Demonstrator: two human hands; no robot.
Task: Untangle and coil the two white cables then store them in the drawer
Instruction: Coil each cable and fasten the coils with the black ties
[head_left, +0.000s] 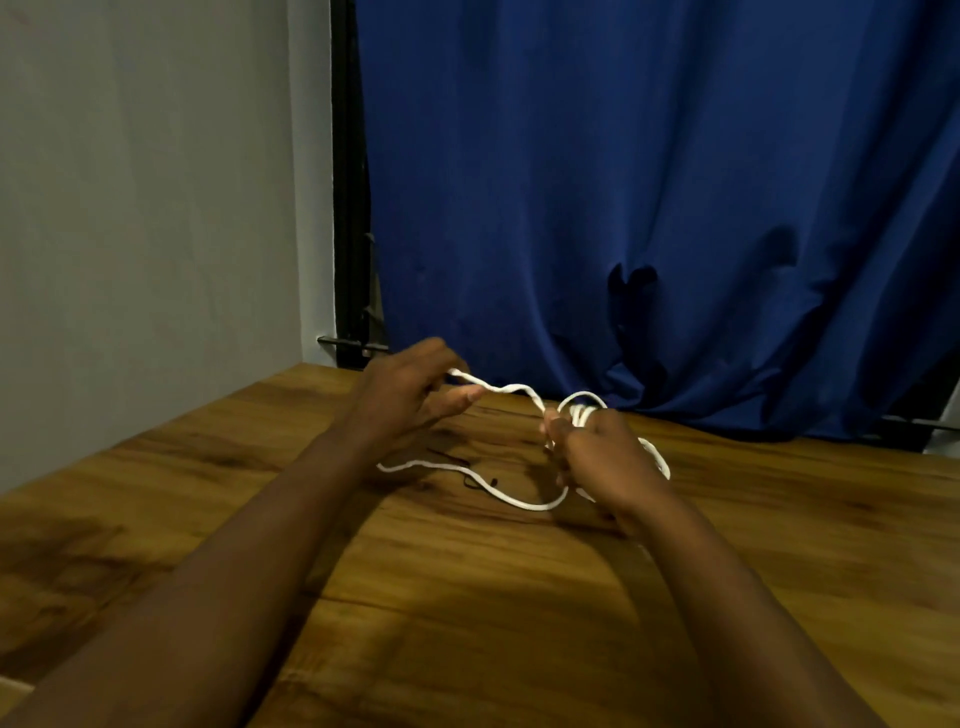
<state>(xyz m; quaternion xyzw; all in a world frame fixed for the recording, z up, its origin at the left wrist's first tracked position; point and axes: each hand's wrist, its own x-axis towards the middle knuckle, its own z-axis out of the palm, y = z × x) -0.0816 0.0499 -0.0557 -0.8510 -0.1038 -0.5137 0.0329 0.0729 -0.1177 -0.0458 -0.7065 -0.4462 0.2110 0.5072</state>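
A white cable (506, 389) stretches between my two hands above the wooden table (467, 597). My left hand (410, 395) pinches one stretch of it between thumb and fingers. My right hand (597, 457) is closed around a bundle of white loops (584, 408) wound near its fingers. A loose length of the cable (498, 493) sags onto the table below and between the hands. Whether the loops belong to one cable or two cannot be told. No drawer is in view.
A blue curtain (649, 208) hangs right behind the table's far edge. A grey wall (145, 208) stands at the left, with a black frame (348, 208) beside the curtain. Thin dark marks (478, 480) lie on the wood near the cable.
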